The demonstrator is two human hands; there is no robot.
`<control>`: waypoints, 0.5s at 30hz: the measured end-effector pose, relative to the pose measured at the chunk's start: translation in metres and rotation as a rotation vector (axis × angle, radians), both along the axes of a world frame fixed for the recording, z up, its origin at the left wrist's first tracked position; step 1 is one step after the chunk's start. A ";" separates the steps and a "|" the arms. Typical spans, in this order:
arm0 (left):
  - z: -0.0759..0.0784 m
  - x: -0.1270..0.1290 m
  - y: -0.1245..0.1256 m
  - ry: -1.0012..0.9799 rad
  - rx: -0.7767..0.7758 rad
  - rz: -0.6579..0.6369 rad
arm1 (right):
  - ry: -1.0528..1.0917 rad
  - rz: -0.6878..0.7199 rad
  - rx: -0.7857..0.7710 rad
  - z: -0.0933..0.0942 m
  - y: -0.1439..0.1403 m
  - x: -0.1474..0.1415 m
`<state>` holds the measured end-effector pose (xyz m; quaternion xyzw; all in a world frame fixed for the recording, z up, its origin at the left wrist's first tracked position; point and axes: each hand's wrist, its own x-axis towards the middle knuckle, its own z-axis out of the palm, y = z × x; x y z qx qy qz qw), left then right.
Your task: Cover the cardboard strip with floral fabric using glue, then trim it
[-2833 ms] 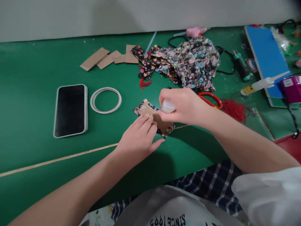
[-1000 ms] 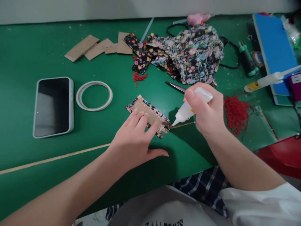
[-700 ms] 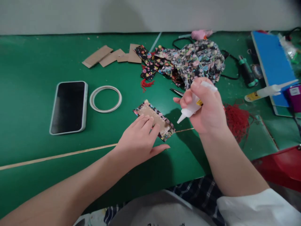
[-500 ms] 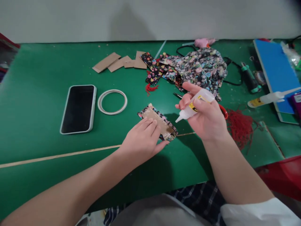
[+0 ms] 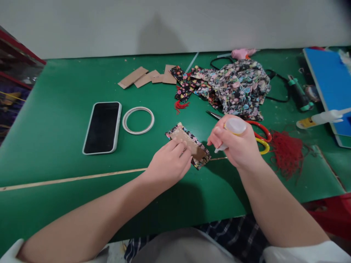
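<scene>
A small cardboard rectangle wrapped in black floral fabric (image 5: 189, 144) lies on the green table (image 5: 55, 91). The fingertips of my left hand (image 5: 171, 164) press on its near edge, fingers bent. A small white glue bottle (image 5: 233, 129) is gripped in my right hand (image 5: 237, 146), nozzle pointing down-left, just right of the fabric piece and apart from it.
A phone (image 5: 102, 127) and a white tape ring (image 5: 138, 120) lie to the left. Cardboard strips (image 5: 145, 76) and a heap of floral fabric (image 5: 233, 86) sit at the back. Red-handled scissors (image 5: 257, 133), red tassel thread (image 5: 286, 153), a blue board (image 5: 329, 80) and another glue bottle (image 5: 319, 118) are on the right.
My right hand lifted the glue bottle off the piece's right end, then lowered it beside the piece. My left hand's fingers curled on the cardboard. The camera view shifted right and back.
</scene>
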<state>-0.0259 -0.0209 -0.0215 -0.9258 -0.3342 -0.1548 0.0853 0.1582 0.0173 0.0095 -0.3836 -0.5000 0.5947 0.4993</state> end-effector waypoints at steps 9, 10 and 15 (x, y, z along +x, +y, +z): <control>0.000 0.000 0.000 -0.045 -0.007 0.025 | 0.030 -0.051 0.039 0.002 -0.003 -0.004; 0.000 0.000 0.000 -0.048 -0.005 0.025 | 0.029 -0.057 0.036 0.002 -0.003 -0.005; -0.001 -0.004 0.000 -0.109 0.007 0.029 | 0.039 -0.109 0.036 0.001 0.002 -0.005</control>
